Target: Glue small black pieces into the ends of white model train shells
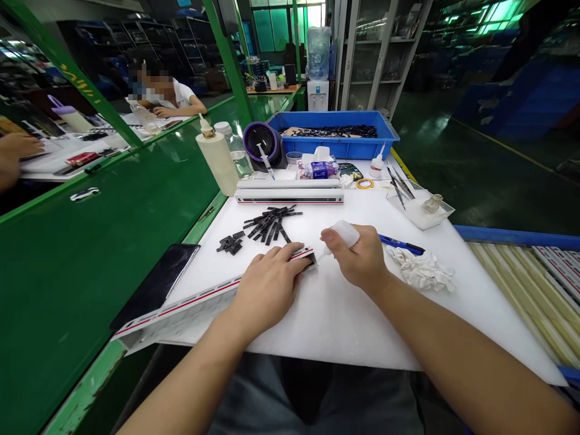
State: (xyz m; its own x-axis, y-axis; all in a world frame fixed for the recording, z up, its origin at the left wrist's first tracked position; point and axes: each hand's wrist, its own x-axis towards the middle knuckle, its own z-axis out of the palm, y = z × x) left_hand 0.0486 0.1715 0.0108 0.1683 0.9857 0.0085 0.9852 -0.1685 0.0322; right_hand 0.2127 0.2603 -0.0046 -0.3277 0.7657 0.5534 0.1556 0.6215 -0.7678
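Observation:
Across the left half of the white work surface lies a long white channel-shaped strip with a red line. My left hand is closed on its right end. My right hand squeezes a small white bottle, its thin nozzle pointing down-left at the strip's open end. Beyond my left hand are a fanned pile of black strips and a smaller heap of short black pieces. A blue pen and crumpled white tissue lie right of my right hand.
Two white bars lie behind the black strips. Further back stand a cream bottle, a tissue pack and a blue bin. A clear tray sits at the right edge. A person sits at back left.

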